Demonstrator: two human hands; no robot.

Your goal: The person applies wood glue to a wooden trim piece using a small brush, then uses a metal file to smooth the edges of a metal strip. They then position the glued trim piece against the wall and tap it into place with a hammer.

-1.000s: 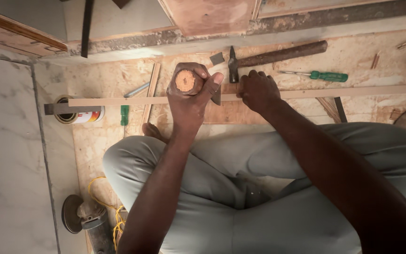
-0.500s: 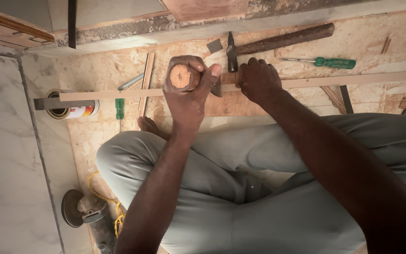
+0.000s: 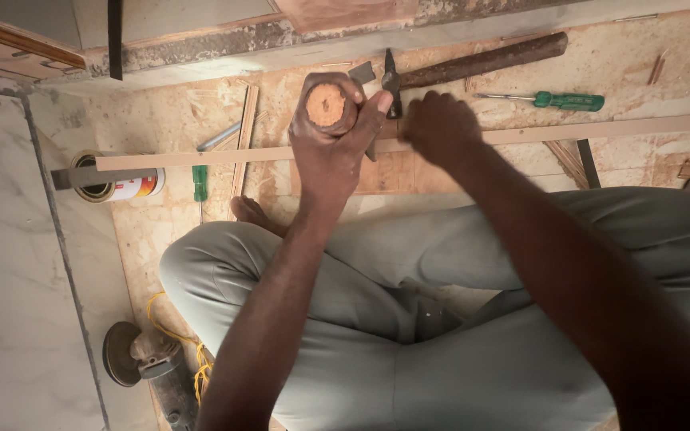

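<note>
My left hand (image 3: 331, 148) is wrapped around a round wooden tool handle (image 3: 328, 105), seen end-on, with its metal blade reaching down to a long thin wooden strip (image 3: 201, 156). The strip lies across the board floor from left to right. My right hand (image 3: 439, 128) rests closed on top of the strip just right of the handle, pressing it down. I sit cross-legged in grey trousers, knees below both hands.
A hammer with a wooden handle (image 3: 473, 62) and a green screwdriver (image 3: 557, 100) lie beyond the strip. A small tin can (image 3: 117, 187) sits under the strip's left end, a second green screwdriver (image 3: 200, 182) beside it. An angle grinder (image 3: 141, 359) with yellow cord lies lower left, by marble slabs (image 3: 9, 279).
Both hands keep their hold on the handle and the strip. My head has shifted a little, so the strip and tools sit slightly differently in view.
</note>
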